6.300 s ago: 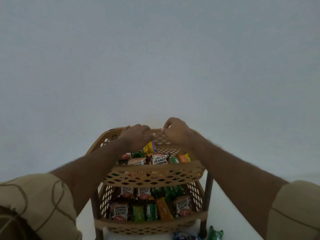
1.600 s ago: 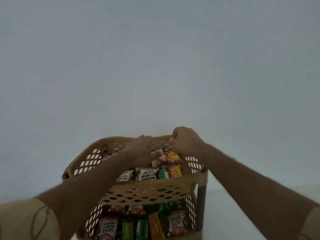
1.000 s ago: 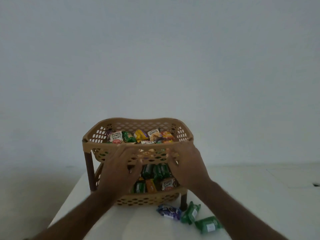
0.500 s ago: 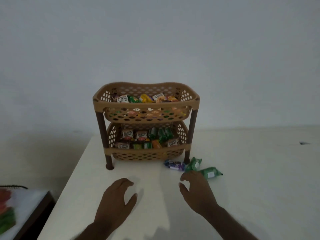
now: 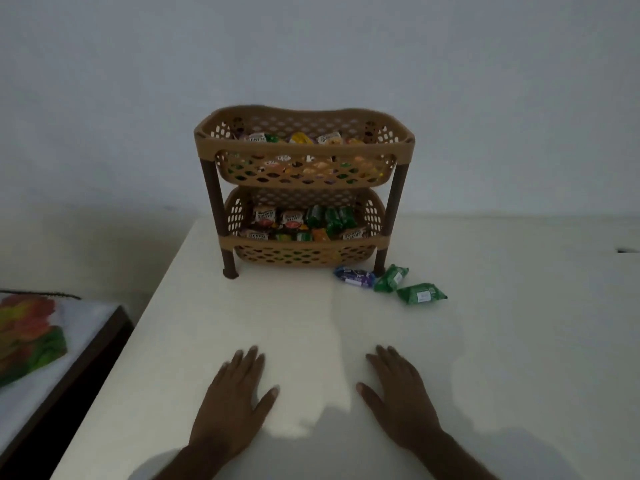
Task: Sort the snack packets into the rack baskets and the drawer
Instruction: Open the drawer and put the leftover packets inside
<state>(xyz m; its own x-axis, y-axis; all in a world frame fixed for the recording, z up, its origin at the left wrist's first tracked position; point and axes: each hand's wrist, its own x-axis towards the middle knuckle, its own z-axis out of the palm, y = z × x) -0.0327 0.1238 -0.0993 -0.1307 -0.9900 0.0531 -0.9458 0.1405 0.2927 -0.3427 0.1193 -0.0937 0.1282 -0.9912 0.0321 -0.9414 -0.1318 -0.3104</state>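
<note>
A tan two-tier rack (image 5: 394,202) on dark brown legs stands at the back of the white table (image 5: 502,358). Its top basket (image 5: 304,147) and bottom basket (image 5: 304,252) each hold several snack packets. A purple packet (image 5: 354,276) lies by the rack's right front leg, with two green packets (image 5: 391,278) (image 5: 420,293) to its right. My left hand (image 5: 232,407) and my right hand (image 5: 398,400) lie flat on the table near its front, fingers spread, holding nothing. No drawer is in view.
The table's left edge (image 5: 145,313) drops off to a lower dark-framed surface (image 5: 86,358) with a colourful red and green item (image 5: 27,337) on it. A plain wall rises behind the rack.
Both hands let go of the top basket's rim and drew back towards me, flat onto the table. The view pulled away, so the whole rack and the loose packets now show.
</note>
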